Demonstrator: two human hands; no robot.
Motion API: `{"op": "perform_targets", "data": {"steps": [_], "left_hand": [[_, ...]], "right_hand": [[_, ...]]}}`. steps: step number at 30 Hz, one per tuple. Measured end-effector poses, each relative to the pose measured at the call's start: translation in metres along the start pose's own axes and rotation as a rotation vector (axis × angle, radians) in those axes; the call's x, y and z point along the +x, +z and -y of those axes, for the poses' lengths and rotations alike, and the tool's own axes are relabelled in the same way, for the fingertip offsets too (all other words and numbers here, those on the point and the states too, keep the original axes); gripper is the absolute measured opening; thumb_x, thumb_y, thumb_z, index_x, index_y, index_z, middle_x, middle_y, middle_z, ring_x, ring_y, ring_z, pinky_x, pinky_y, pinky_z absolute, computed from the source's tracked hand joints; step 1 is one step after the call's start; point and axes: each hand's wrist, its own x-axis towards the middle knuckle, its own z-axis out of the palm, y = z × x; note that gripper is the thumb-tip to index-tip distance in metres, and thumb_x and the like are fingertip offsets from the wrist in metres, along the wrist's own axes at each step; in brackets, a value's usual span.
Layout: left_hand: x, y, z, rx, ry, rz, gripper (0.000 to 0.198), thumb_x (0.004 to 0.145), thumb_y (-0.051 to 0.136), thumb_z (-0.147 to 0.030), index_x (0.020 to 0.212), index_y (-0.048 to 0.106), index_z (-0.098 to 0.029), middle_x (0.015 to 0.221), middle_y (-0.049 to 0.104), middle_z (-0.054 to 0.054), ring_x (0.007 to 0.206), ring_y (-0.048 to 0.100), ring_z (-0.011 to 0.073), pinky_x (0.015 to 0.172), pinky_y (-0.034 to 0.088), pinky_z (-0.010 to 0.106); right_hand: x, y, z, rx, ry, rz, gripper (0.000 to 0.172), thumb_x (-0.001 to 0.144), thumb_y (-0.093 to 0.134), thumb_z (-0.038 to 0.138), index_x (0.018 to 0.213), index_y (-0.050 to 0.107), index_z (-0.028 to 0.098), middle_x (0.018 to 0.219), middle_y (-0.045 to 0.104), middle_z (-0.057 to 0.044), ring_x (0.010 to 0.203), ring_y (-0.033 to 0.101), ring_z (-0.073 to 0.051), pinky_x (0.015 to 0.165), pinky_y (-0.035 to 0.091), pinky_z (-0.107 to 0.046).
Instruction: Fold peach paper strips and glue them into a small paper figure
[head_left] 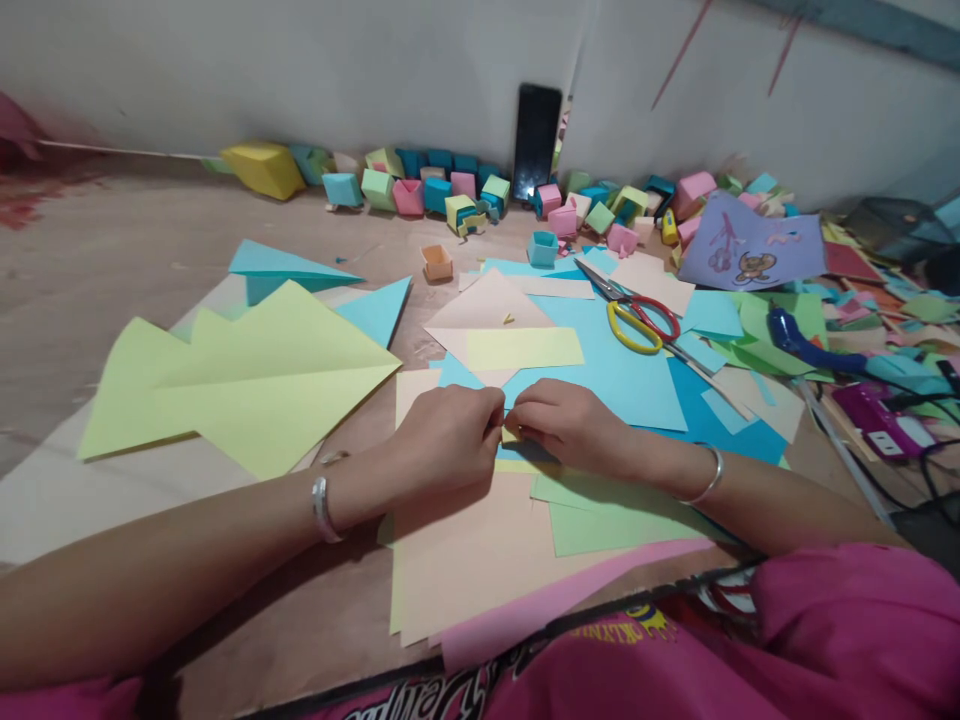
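Observation:
My left hand (446,437) and my right hand (571,425) meet over a stack of coloured paper sheets (480,550). Both are closed in a pinch on a small folded yellow paper piece (511,433), which is mostly hidden by the fingers. A silver bangle circles each wrist. A yellow paper strip (525,347) lies just beyond the hands on a peach sheet and a blue sheet (622,375).
Scissors (637,318) with yellow and red handles lie right of centre. Large folded yellow-green sheets (255,385) lie to the left. Several small folded paper boxes (450,195) line the wall beside a leaning black phone (537,140). Paper scraps, a blue tool (806,345) and cables crowd the right.

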Motion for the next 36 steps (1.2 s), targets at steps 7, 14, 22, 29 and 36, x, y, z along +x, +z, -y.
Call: {"op": "perform_targets", "data": {"steps": [7,14,22,29,36], "left_hand": [[0.002,0.0,0.001,-0.024,0.024,-0.019,0.01,0.079,0.049,-0.023,0.072,0.056,-0.02,0.061,0.059,0.002,0.053,0.047,0.0171,0.05,0.02,0.029],[0.001,0.005,0.004,-0.05,0.148,-0.126,0.01,0.079,0.049,-0.014,0.071,0.055,-0.018,0.063,0.056,0.0,0.056,0.045,0.0136,0.053,0.022,0.028],[0.001,-0.017,0.012,0.303,0.641,-0.041,0.024,0.083,0.041,0.005,0.076,0.054,-0.014,0.076,0.055,0.002,0.064,0.047,0.0137,0.053,0.027,0.028],[0.006,-0.006,0.024,0.536,0.882,-0.186,0.016,0.081,0.05,-0.001,0.073,0.056,-0.014,0.071,0.056,0.004,0.061,0.048,0.0188,0.049,0.027,0.033],[0.013,0.0,0.026,0.461,0.91,-0.23,0.022,0.083,0.048,0.0,0.069,0.056,-0.014,0.068,0.056,0.004,0.061,0.048,0.0171,0.05,0.029,0.032]], "right_hand": [[0.003,-0.009,-0.003,-0.413,-0.385,-0.088,0.024,0.09,0.048,0.012,0.069,0.056,0.019,0.063,0.053,0.0,0.063,0.041,-0.014,0.057,0.027,-0.031],[0.006,-0.013,-0.006,-0.415,-0.46,-0.121,0.023,0.087,0.055,0.014,0.065,0.053,0.019,0.061,0.049,0.001,0.062,0.039,-0.014,0.058,0.028,-0.031],[0.005,-0.011,-0.008,-0.397,-0.444,-0.162,0.029,0.087,0.056,0.013,0.06,0.048,0.019,0.058,0.046,0.002,0.061,0.038,-0.014,0.058,0.029,-0.031],[0.004,-0.011,-0.007,-0.405,-0.488,-0.123,0.027,0.088,0.053,0.012,0.062,0.051,0.019,0.061,0.05,0.001,0.062,0.041,-0.014,0.06,0.031,-0.032],[0.004,-0.008,-0.008,-0.378,-0.489,-0.121,0.029,0.088,0.054,0.013,0.06,0.05,0.019,0.058,0.049,0.001,0.061,0.039,-0.015,0.059,0.028,-0.032]]}}
